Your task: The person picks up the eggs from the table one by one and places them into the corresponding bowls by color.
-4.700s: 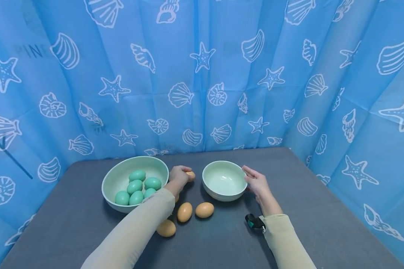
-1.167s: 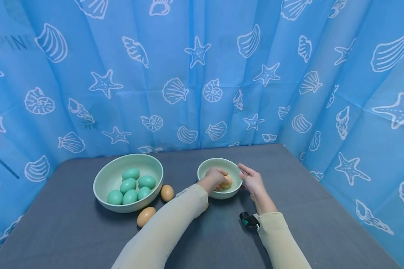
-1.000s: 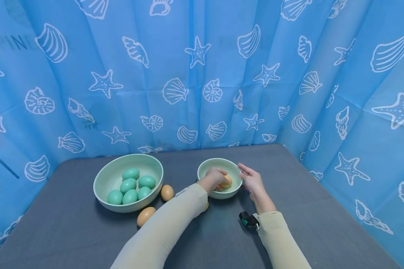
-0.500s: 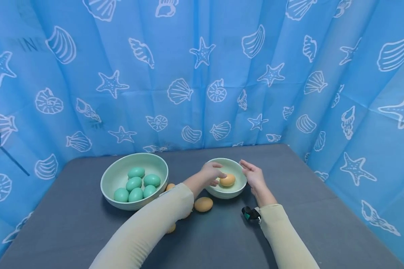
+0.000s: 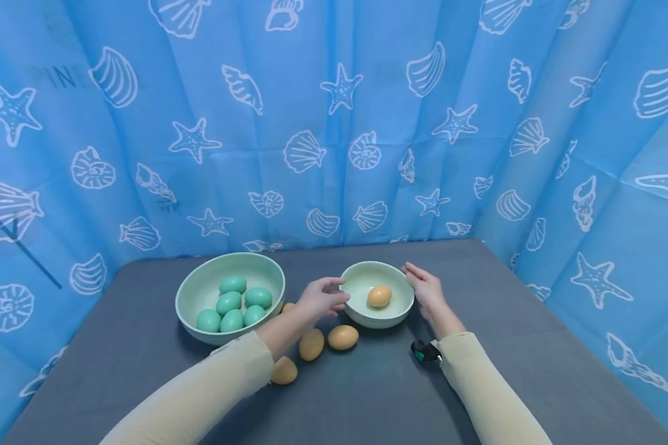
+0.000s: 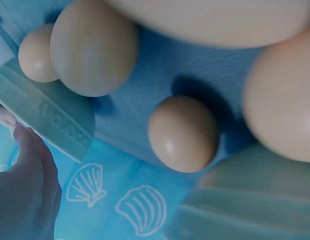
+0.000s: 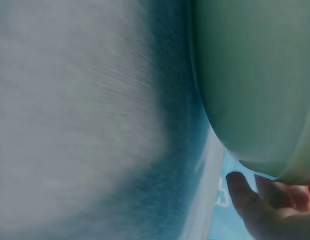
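Fingers extended and holding nothing, my left hand (image 5: 318,300) is at the left rim of the small pale green bowl (image 5: 375,321). A single brown egg (image 5: 380,296) lies inside that bowl. My right hand (image 5: 427,290) rests against the bowl's right side with its fingers straight. In the right wrist view its fingertips (image 7: 238,184) show beside the bowl wall. Brown eggs lie on the table near my left wrist: one egg (image 5: 343,337), another egg (image 5: 312,344) and a partly hidden egg (image 5: 284,371). The left wrist view shows several eggs close up, one egg (image 6: 182,134) by itself.
A larger pale green bowl (image 5: 278,272) with several green eggs (image 5: 232,320) stands at the left. One more brown egg (image 5: 287,307) is mostly hidden behind my left arm. A black strap (image 5: 425,351) hangs at my right cuff. A blue shell-print curtain (image 5: 334,185) closes off the grey table's back.
My left hand carried a brown egg from beside the large bowl into the small bowl, let go of it, then drew back left out of the bowl. My right hand stayed at the bowl's side.
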Tool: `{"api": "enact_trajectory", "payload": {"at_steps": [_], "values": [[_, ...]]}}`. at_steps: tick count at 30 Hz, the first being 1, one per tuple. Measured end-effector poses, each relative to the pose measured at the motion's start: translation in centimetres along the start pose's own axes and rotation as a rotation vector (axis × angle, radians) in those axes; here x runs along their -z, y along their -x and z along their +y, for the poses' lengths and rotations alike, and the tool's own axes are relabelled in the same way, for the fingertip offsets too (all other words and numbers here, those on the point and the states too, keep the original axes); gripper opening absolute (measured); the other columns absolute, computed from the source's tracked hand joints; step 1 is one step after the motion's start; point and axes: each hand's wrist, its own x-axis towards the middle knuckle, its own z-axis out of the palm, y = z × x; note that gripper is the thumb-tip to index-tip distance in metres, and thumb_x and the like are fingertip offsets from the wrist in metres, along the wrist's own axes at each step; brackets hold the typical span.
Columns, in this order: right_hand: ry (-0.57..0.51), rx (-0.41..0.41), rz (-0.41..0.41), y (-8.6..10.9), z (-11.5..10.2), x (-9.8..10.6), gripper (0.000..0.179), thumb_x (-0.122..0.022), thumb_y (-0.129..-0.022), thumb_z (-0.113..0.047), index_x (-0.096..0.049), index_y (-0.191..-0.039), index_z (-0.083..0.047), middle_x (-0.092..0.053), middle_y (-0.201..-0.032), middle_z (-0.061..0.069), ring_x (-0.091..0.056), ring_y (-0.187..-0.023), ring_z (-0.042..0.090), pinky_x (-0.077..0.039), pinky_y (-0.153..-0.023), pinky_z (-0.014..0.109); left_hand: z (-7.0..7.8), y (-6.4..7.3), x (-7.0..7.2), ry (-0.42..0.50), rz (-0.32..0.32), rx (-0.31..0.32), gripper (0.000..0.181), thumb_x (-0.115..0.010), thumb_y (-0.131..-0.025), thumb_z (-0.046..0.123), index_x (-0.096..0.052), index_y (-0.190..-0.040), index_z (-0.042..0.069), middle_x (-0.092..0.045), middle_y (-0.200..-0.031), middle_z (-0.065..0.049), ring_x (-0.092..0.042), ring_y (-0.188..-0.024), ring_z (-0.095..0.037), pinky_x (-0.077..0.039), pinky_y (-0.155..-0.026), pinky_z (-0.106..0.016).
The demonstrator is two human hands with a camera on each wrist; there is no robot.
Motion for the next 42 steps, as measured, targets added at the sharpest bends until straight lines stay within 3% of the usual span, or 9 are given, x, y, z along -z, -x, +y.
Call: {"api": "enact_trajectory", "payload": {"at_steps": [7, 17, 26, 35, 42], "values": [[-0.041, 0.01, 0.019, 2.1, 0.6, -0.1, 0.047, -0.034, -0.11, -0.011, -0.03, -0.155, 0.002, -0.026, -0.163, 0.021, -0.019, -0.153, 0.033, -0.023, -0.124, 0.043, -1.0, 2.9, 2.8, -0.007, -0.024, -0.006, 0.045, -0.06, -0.101, 0.012, -0.052, -0.144, 0.003, -0.061, -0.134, -0.021, -0.062, -0.119, -0.038, -0.056, -0.095, -0.047], [0.042, 0.017, 0.006, 1.7, 0.6, -0.9, 0.045, -0.033, -0.109, -0.006, -0.036, -0.154, 0.001, -0.026, -0.163, 0.023, -0.023, -0.151, 0.037, -0.029, -0.121, 0.047, -2.4, 6.0, 5.8, -0.03, -0.026, 0.017, 0.046, -0.058, -0.102, 0.013, -0.049, -0.146, 0.002, -0.057, -0.139, -0.024, -0.061, -0.119, -0.038, -0.054, -0.096, -0.05], [0.053, 0.0, 0.019, 1.3, 0.2, -0.9, 0.045, -0.035, -0.109, -0.006, -0.037, -0.153, 0.0, -0.028, -0.162, 0.022, -0.024, -0.151, 0.037, -0.03, -0.12, 0.048, -3.4, 6.2, 6.7, -0.037, -0.015, 0.024, 0.045, -0.06, -0.101, 0.013, -0.052, -0.144, 0.002, -0.057, -0.139, -0.024, -0.059, -0.122, -0.04, -0.052, -0.099, -0.054], [0.009, -0.008, -0.038, 1.6, 0.4, -0.3, 0.047, -0.036, -0.109, -0.009, -0.031, -0.156, 0.0, -0.022, -0.165, 0.019, -0.016, -0.154, 0.033, -0.023, -0.124, 0.045, -4.2, 6.8, 6.9, -0.036, -0.049, 0.027, 0.048, -0.062, -0.1, 0.012, -0.05, -0.145, 0.001, -0.055, -0.142, -0.024, -0.055, -0.129, -0.039, -0.046, -0.105, -0.057], [0.024, -0.012, -0.073, 1.8, 0.3, 0.0, 0.049, -0.035, -0.11, -0.01, -0.028, -0.157, -0.003, -0.018, -0.166, 0.018, -0.012, -0.155, 0.033, -0.02, -0.124, 0.046, -4.2, 7.9, 8.5, -0.101, -0.032, 0.025, 0.049, -0.066, -0.097, 0.014, -0.053, -0.143, 0.002, -0.059, -0.138, -0.021, -0.06, -0.123, -0.035, -0.052, -0.099, -0.052]]}}
